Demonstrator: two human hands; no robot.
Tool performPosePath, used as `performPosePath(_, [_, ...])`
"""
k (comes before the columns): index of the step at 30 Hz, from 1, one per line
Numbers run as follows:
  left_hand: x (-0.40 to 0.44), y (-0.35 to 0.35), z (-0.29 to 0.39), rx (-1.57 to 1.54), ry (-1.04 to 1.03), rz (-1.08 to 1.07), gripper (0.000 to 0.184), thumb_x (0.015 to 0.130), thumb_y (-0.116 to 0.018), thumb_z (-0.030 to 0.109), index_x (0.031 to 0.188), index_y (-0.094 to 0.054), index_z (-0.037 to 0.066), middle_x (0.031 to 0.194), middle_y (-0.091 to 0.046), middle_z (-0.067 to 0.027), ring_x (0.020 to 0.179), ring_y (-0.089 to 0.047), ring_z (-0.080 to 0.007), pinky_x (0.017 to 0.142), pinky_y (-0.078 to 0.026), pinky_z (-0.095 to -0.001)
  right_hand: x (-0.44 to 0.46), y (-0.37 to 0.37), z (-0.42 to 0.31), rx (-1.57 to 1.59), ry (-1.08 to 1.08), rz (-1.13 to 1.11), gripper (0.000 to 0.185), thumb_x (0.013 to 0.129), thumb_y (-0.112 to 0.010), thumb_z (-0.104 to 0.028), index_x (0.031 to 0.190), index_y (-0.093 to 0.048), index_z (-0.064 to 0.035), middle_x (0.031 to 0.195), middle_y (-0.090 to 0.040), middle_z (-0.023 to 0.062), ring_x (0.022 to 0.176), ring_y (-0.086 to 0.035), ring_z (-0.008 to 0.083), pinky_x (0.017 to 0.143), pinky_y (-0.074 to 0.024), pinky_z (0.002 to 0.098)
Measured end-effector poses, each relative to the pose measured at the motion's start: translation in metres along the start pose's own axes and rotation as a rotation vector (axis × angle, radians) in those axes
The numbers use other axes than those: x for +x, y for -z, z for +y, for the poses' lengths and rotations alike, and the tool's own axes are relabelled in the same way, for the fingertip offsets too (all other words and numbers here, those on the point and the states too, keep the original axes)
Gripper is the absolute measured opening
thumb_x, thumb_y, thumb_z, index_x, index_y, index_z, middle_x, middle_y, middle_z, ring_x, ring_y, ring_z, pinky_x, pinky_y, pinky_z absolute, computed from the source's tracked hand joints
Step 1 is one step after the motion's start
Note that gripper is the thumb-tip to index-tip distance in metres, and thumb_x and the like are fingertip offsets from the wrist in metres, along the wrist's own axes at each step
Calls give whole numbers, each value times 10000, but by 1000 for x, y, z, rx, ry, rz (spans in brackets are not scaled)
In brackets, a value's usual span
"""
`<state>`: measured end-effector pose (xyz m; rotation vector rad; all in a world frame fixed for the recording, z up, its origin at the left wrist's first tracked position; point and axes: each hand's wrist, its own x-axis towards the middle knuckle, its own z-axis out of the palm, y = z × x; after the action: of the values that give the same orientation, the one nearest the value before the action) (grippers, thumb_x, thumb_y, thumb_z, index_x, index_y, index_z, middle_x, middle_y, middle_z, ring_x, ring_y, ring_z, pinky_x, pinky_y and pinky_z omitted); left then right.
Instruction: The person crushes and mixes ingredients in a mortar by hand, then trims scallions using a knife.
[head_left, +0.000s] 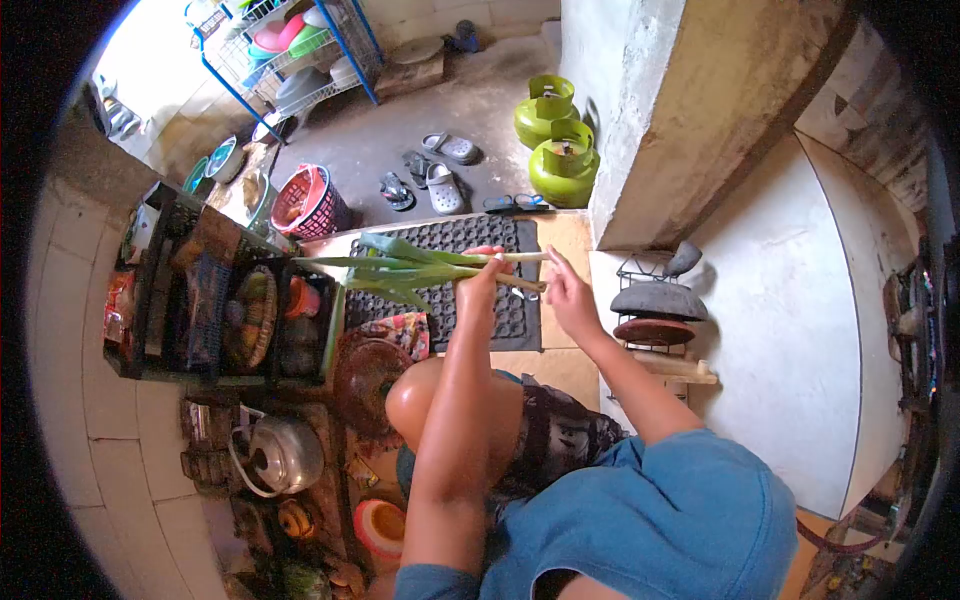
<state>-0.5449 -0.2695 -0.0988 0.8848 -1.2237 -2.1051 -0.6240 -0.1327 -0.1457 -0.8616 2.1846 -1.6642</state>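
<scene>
My left hand is wrapped round a small bunch of leeks, about where the green leaves meet the pale stalks. The long leaves spread to the left and the stalks point right. At the stalk ends, the fingers of my right hand are bent and pinch the root end of the leeks. Just what lies between those fingertips is partly hidden. The bunch is held in the air above a black rubber mat.
Black crates with baskets and a metal kettle stand at left. Further off are a red basket, several shoes, green gas cylinders and a dish rack. On the right, pans stand by a concrete pillar.
</scene>
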Motion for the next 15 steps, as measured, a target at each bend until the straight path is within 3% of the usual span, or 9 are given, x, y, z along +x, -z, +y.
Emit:
performPosePath(1, [-3,1,5,4,28,29,280,763,-608,7,1021,-505,50,965,-612,-86,770,-595,-168,691,-490,-291,5,5,7,-45,58,81,363,936,-419,-202,1281,-439,-91,629,-489,-17,546,-435,46,518,-396,205])
performPosePath(3, [3,7,1,-47,45,60,269,774,-614,20,1018,-505,47,952,-603,-89,767,-597,-182,656,-497,-294,6,11,7,188,-121,179,323,943,-406,-206,1208,-505,-51,604,-475,-28,539,-427,40,512,-384,194])
performPosePath(5, [0,9,1,-88,32,73,271,772,-621,19,1015,-504,43,943,-599,-88,756,-599,-185,643,-501,-291,4,20,1,155,-114,237,332,949,-392,-220,1195,-505,-28,589,-457,-37,530,-417,37,508,-380,190])
performPosePath(7, [9,10,-7,-135,6,140,285,783,-632,39,1029,-489,52,920,-584,-85,752,-600,-192,665,-512,-285,0,13,-10,339,-129,138,342,949,-392,-213,1220,-481,-25,578,-450,-32,523,-413,33,507,-383,192])
performPosePath(9, [13,8,-11,-195,-25,209,291,806,-621,59,1052,-467,56,938,-564,-102,802,-602,-208,721,-522,-291,-14,3,-32,394,-136,-71,365,938,-404,-214,1284,-441,-102,590,-460,-27,525,-430,48,515,-395,206])
performPosePath(15, [10,5,-10,-372,28,271,254,813,-614,54,1018,-465,46,928,-542,-112,809,-595,-214,689,-561,-326,-23,-25,-48,213,-134,-10,385,931,-418,-165,1302,-397,-62,631,-471,-19,538,-425,52,517,-380,205])
